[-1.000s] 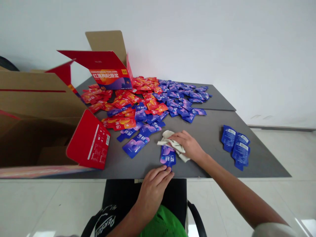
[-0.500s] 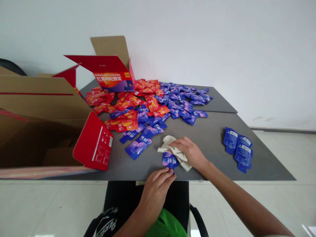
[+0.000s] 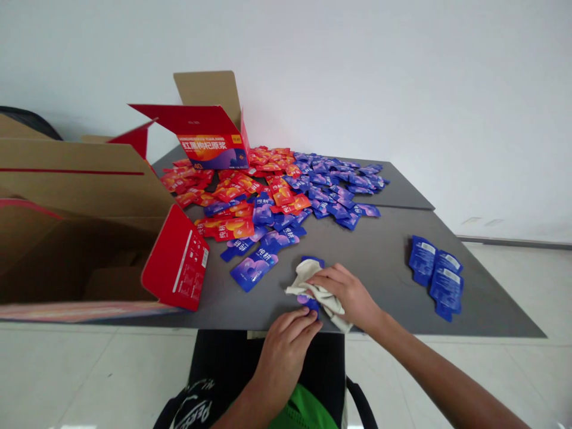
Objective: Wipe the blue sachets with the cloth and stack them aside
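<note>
A blue pouch lies flat near the table's front edge, its spout end toward me. The fingers of my left hand press on that spout end and hold it to the table; the thumb is hidden. Bunched in my right hand is a cream cloth, which rests on the pouch and covers its middle. Only the pouch's far edge and lower part show around the cloth. Several blue pouches lie loose just left of the cloth. Three blue pouches, back side up, overlap at the right.
Piles of red pouches and blue pouches spread over the back of the grey table. An open red box stands behind the red pile. A large open carton takes up the left side, its red flap jutting over the table.
My right hand has slid the cloth toward me over the pouch, so its far edge now shows and its printed middle is covered. My left hand stays on the spout end.
</note>
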{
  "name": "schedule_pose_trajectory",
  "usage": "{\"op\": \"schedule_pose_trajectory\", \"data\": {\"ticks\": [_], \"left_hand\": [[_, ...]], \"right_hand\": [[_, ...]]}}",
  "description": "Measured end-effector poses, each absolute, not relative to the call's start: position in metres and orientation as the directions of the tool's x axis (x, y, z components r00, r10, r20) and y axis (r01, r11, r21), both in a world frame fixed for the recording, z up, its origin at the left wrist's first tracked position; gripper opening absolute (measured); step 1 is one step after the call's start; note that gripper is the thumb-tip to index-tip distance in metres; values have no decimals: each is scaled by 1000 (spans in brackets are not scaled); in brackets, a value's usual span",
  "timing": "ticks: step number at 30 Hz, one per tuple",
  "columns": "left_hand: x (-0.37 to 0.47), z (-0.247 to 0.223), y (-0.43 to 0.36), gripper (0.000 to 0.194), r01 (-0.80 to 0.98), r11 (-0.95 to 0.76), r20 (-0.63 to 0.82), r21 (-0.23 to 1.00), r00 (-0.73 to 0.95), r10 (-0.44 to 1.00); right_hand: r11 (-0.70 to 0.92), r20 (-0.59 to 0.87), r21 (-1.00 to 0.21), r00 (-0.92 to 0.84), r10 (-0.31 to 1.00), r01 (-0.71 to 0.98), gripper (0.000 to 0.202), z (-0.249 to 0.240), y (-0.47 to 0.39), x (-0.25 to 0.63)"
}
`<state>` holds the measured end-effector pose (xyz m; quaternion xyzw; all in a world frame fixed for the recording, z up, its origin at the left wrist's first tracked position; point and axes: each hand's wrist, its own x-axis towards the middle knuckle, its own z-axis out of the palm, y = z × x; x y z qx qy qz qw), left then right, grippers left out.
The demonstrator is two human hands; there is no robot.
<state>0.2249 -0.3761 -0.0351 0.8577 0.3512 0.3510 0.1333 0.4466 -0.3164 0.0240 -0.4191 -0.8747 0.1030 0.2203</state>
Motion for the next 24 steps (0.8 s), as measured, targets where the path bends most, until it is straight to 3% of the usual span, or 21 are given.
{"op": "schedule_pose_trajectory", "data": {"ticks": [5,8,14,19,21,24], "left_hand": [[226,-38,-376,29,507,-721,521,473,499,692],[226,-36,-377,28,504,-718,524,481,491,696],[227,-32,-376,29,494,-706,511,508,487,708],[225,-36,-375,31,495,-720,519,486,500,694],[224,-38,-375,30,496,-722,526,482,496,691],[225,-38,-375,29,495,-715,518,493,494,699]], "right_hand": [[535,394,-260,-418,819,804,30,33,-261,466],[562,459,-283,-405,791,777,34,52,-282,457],[676,285,-325,-613,736,661,31,46,-344,430],[560,328,-271,-472,819,783,34,28,-283,453],[539,362,-223,-445,819,812,32,35,-263,463],[547,429,-244,-417,801,800,36,54,-276,465]]}}
